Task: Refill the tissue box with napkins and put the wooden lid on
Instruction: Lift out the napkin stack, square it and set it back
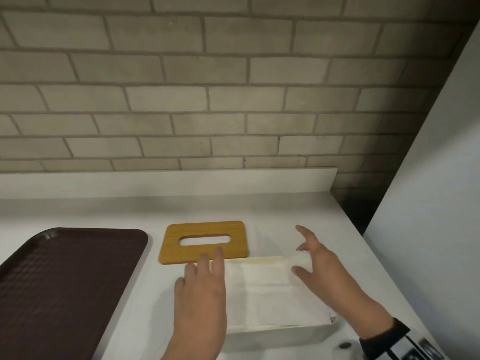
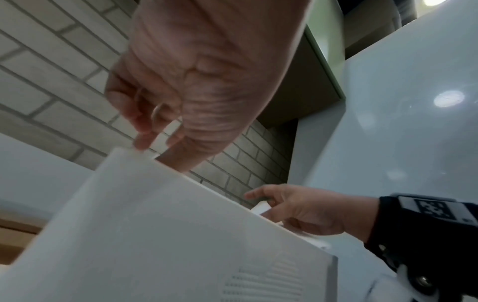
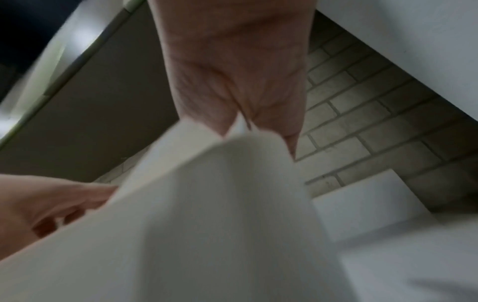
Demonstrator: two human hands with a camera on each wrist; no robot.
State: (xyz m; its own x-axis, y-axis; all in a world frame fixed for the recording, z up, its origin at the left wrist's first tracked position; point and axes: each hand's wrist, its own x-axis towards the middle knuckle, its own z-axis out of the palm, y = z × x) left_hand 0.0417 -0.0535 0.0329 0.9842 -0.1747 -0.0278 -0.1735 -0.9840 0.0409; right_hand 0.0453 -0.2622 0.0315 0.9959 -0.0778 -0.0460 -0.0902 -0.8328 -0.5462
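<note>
Dark maroon textured plastic tray sits far left on the white desk, apart from everything, not in play. Next right, flat honey-coloured wooden lid with an oval slot lies on the desk just behind the box, likely parked there within easy reach for the last step. Left hand rests on the left end of the white rectangular tissue box, fingers straight and relaxed over the rim, fingertips overlapping the lid's near edge in the head view; seems to be steadying the box, gripping nothing I can see. The stack of white folded napkins already sits in the box, top layer slightly proud at the far right corner. Right hand is at that corner, fingers spread, thumb and a finger apparently pinching the raised napkin fold, probably tucking it flat. Refill looks nearly done; lid not yet on. Open desk behind and right of the box; desk edge and a white panel close on the right, so lid should come from the left rear.
</note>
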